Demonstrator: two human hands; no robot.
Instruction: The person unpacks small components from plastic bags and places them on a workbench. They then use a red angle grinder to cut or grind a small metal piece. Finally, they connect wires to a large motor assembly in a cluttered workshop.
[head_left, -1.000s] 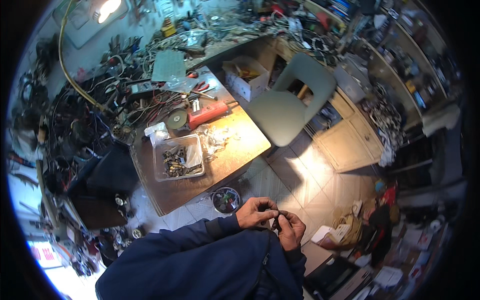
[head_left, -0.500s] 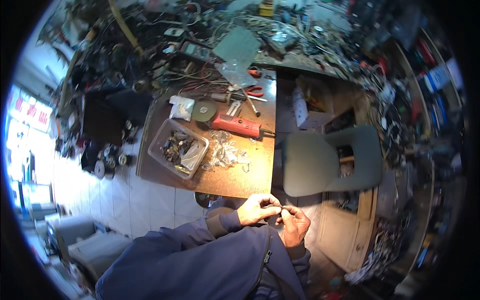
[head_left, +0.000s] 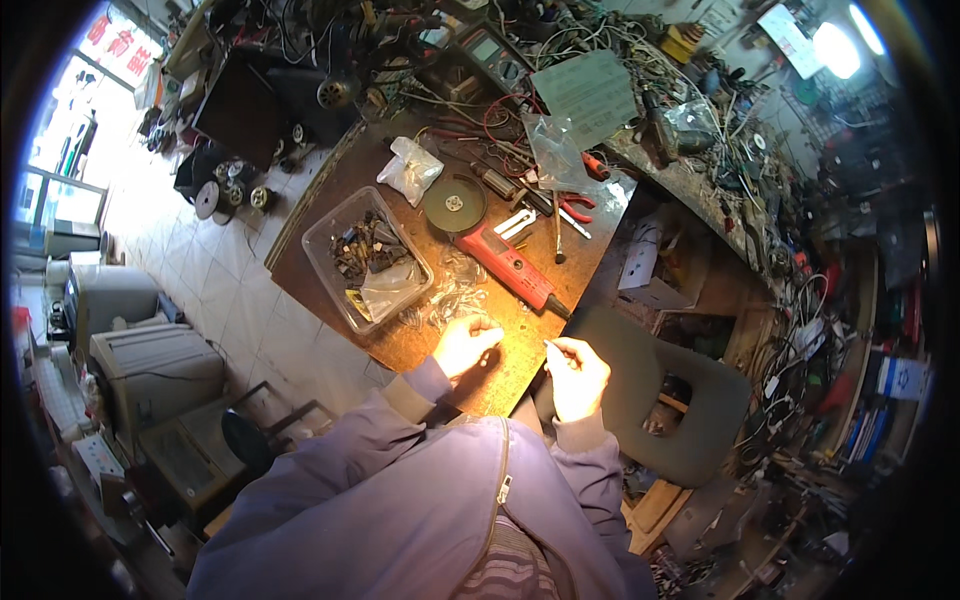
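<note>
My left hand (head_left: 466, 347) hovers above the near part of the wooden table (head_left: 335, 330), its fingers curled together. Whatever lies in them, if anything, is too small or hidden to name. Just past the table's right edge, my right hand (head_left: 578, 380) pinches thumb and fingers together, with a tiny pale tip at the fingertips that I cannot identify. Nearest to the left hand are crumpled clear plastic bags (head_left: 455, 290). Beyond both hands lies a red angle grinder (head_left: 508, 268) with a large grey-green disc (head_left: 440, 208).
A clear plastic tub (head_left: 318, 245) of small dark parts stands on the left of the table. Behind are a white bag (head_left: 410, 172), red-handled pliers (head_left: 575, 208), screwdrivers and a multimeter (head_left: 490, 55). A dark chair (head_left: 690, 400) stands close on the right.
My hands, together at the table's near edge before, have parted; the left is now over the tabletop, the right near its edge. The view has turned and moved closer.
</note>
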